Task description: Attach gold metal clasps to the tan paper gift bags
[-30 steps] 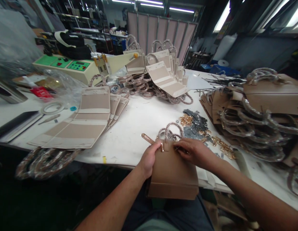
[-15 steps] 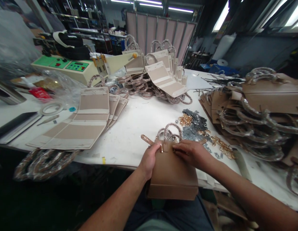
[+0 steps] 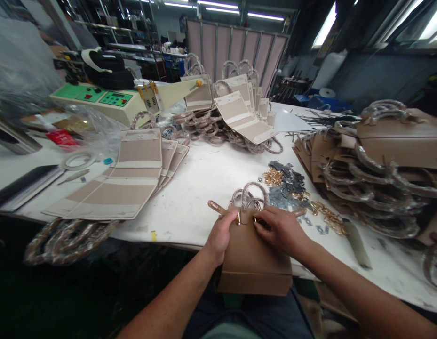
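A brown handbag (image 3: 255,256) leans on my lap against the table edge, its plastic-wrapped handles (image 3: 255,186) rising at the top. My left hand (image 3: 221,230) grips the bag's upper left edge, the thumb beside a shiny gold metal fitting (image 3: 238,218). A brown strap end (image 3: 216,206) sticks out to the left above that hand. At the upper right of the bag, my right hand (image 3: 280,228) is closed with fingertips pinched near the handle base; what lies between them is hidden. Another strap end (image 3: 300,212) shows beyond the right hand.
Grey metal plates (image 3: 287,183) and gold fittings (image 3: 326,214) lie loose behind the bag. Brown bag pieces with wrapped handles (image 3: 380,155) are piled at right. Flat beige panels (image 3: 108,188) lie at left, near a tape roll (image 3: 77,161). A machine (image 3: 108,101) stands behind.
The view has shifted slightly. Both hands stay at the bag's top edge, with the right fingers moved a little near the handle base.
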A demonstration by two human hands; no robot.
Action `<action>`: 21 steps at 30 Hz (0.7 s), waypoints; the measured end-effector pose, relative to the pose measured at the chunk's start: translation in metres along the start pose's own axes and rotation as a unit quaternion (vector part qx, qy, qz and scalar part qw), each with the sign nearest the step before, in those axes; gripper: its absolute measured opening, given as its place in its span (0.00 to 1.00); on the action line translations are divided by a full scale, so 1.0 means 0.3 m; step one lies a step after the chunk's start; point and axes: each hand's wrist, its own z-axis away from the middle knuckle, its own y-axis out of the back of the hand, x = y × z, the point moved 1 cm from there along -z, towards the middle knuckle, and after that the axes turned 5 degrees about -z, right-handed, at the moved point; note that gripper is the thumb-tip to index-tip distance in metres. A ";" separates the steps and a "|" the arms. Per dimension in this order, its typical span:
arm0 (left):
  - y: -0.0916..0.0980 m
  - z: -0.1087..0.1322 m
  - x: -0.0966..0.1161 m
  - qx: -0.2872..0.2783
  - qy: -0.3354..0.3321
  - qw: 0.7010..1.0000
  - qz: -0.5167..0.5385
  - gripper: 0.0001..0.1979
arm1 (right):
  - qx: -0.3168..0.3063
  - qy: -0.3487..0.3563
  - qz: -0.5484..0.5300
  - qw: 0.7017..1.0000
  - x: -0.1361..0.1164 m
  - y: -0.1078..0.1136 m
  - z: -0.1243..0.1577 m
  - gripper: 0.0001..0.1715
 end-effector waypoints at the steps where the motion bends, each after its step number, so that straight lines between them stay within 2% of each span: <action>1: -0.001 0.001 0.001 0.001 -0.003 1.000 -0.001 0.20 | 0.001 -0.003 0.004 1.000 -0.002 -0.002 0.001 0.09; 4: -0.001 0.003 0.000 -0.002 -0.010 1.000 -0.002 0.19 | -0.019 0.001 0.000 1.000 0.000 0.003 0.002 0.09; 10: 0.002 0.004 -0.015 -0.006 -0.027 1.000 0.005 0.19 | -0.072 0.034 -0.114 0.990 0.027 0.036 0.007 0.14; 13: 0.007 0.003 -0.018 -0.010 -0.023 1.000 0.002 0.22 | -0.047 0.005 -0.104 0.993 0.021 0.027 0.013 0.14; 17: 0.018 -0.004 -0.021 -0.014 -0.028 1.000 -0.004 0.21 | -0.003 -0.035 -0.023 0.999 -0.010 -0.013 0.022 0.10; 21: 0.011 0.014 -0.025 -0.015 -0.032 0.999 -0.001 0.21 | 0.013 -0.019 0.026 0.999 -0.042 -0.034 0.039 0.13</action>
